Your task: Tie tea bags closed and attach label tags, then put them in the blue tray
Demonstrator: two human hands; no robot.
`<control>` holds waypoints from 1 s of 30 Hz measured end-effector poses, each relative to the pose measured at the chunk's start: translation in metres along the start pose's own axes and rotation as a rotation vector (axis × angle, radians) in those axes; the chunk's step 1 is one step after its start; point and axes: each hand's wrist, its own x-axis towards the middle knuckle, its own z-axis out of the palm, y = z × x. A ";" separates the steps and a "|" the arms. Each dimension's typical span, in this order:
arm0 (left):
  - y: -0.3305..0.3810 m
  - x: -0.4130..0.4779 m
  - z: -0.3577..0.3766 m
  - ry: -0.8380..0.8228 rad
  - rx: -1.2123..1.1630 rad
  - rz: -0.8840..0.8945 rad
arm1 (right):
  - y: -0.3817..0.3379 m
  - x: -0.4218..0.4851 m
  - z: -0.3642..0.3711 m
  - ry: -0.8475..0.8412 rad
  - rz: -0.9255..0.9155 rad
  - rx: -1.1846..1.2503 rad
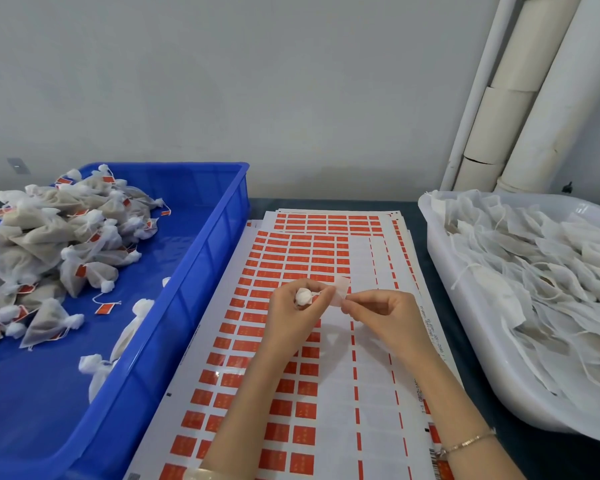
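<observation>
Left hand (291,317) grips gauzy bag (303,296); right hand (385,315) pinches thin label (339,291). Blue tray (201,244): tied bags (42,233). White tub (440,268): flat bags (534,258).

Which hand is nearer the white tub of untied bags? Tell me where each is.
Right. The right hand is over the label sheets, on the side of the white tub; the left hand is farther off, toward the blue tray.

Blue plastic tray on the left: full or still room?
Partly full: white mesh tea bags with orange tags pile at its far left; much floor of the blue plastic tray shows bare.
</observation>
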 end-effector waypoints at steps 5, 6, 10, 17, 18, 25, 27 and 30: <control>-0.001 0.000 0.002 0.008 0.031 -0.004 | 0.004 0.001 -0.002 0.006 -0.038 -0.017; -0.001 0.000 0.002 0.008 0.035 -0.004 | 0.004 0.002 -0.002 0.009 -0.046 -0.013; 0.000 0.001 0.002 -0.006 0.016 0.000 | 0.005 0.001 -0.001 0.009 -0.066 -0.037; -0.001 0.000 0.001 -0.053 -0.016 0.035 | 0.000 0.003 -0.001 0.071 -0.076 0.159; -0.001 0.000 0.002 -0.063 -0.018 0.047 | -0.001 0.003 0.000 0.067 -0.087 0.172; -0.002 0.001 0.002 -0.119 -0.025 0.022 | 0.001 0.000 0.000 0.129 -0.141 0.039; -0.002 0.000 0.001 -0.149 -0.045 -0.029 | 0.001 0.000 -0.001 0.137 -0.151 0.017; -0.005 0.001 0.001 -0.159 -0.052 -0.117 | 0.002 0.000 -0.001 0.158 -0.165 -0.024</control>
